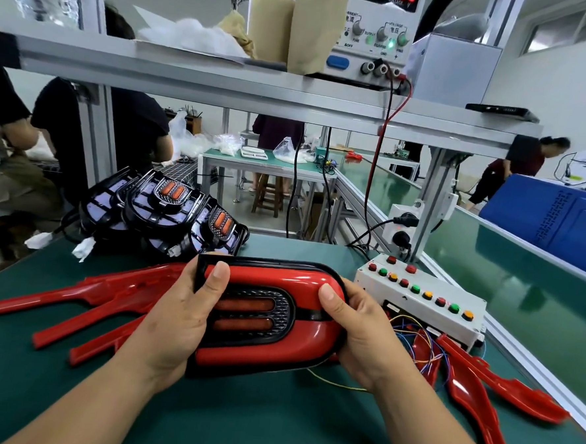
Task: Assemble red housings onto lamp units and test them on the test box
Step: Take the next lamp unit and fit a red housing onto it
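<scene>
I hold a lamp unit with a red housing (pixel 277 349) fitted on it above the green bench. My left hand (pixel 179 321) grips its left end, thumb on the red top edge. My right hand (pixel 357 325) grips its right end, thumb pressed on the red housing. Several bare black lamp units (pixel 168 210) are stacked at the back left. Loose red housings (pixel 84 295) lie to the left, and more red housings (pixel 500 392) lie to the right. The white test box (pixel 427 305) with red, green and yellow buttons sits at the right, its coloured wires (pixel 422 336) loose in front.
A power supply (pixel 378 31) reading 12.00 stands on the shelf above, with red and black leads (pixel 377 165) running down to the bench. A conveyor belt (pixel 508 269) runs along the right with a blue bin (pixel 556 217) on it. Other people work behind and to the left.
</scene>
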A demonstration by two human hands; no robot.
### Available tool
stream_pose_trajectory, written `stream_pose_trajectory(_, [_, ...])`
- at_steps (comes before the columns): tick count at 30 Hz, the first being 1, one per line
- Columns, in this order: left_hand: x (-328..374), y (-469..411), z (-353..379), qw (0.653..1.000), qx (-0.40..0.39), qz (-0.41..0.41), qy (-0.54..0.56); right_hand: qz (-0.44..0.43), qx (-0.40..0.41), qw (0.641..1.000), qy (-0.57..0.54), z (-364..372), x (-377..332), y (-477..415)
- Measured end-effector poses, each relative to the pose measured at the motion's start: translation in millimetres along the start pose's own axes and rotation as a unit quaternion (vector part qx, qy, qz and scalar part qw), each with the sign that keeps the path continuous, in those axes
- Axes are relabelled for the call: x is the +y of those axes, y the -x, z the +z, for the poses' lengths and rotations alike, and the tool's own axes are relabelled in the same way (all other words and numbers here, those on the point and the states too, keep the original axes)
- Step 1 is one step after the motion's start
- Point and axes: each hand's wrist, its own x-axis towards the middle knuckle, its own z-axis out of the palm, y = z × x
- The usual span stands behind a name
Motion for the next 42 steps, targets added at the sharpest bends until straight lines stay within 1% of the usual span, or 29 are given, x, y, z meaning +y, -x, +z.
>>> stream_pose_trajectory(3, [0.3, 0.9, -0.3, 1.000, -0.003, 0.014, 0.003, 0.012, -0.017, 1.000, -0.016, -1.4, -2.1, 2.1])
stream_pose_trajectory(10, [0.4, 1.8, -4.4, 1.000, -0.020, 0.019, 0.002, -0.002, -0.012, 0.999, -0.032, -0.1, 0.6, 1.7])
stream_pose_trajectory(24, [-1.1, -1.3, -5.2, 0.999, 0.023, 0.027, 0.026, -0.012, -0.016, 0.996, -0.082, 1.3, 9.3, -3.3])
stream_pose_trajectory(30, [-9.0, -6.4, -1.6, 0.999, 0.036, 0.018, 0.028, -0.059, 0.022, 0.995, -0.083, 4.3, 17.4, -7.6])
stream_pose_trajectory(34, [-18.4, -14.0, -3.8, 0.999, 0.038, -0.003, 0.019, -0.040, 0.043, 0.994, -0.089, 3.3, 26.9, -12.1])
stream_pose_trajectory(39, [-24.5, -23.6, -7.1, 0.999, 0.037, -0.014, 0.006, -0.024, 0.043, 0.993, -0.104, -0.5, 26.3, -16.8])
stream_pose_trajectory(42, [-25.8, -25.9, -6.8, 0.999, 0.042, -0.022, 0.011, -0.018, 0.056, 0.994, -0.090, -2.8, 27.4, -18.3])
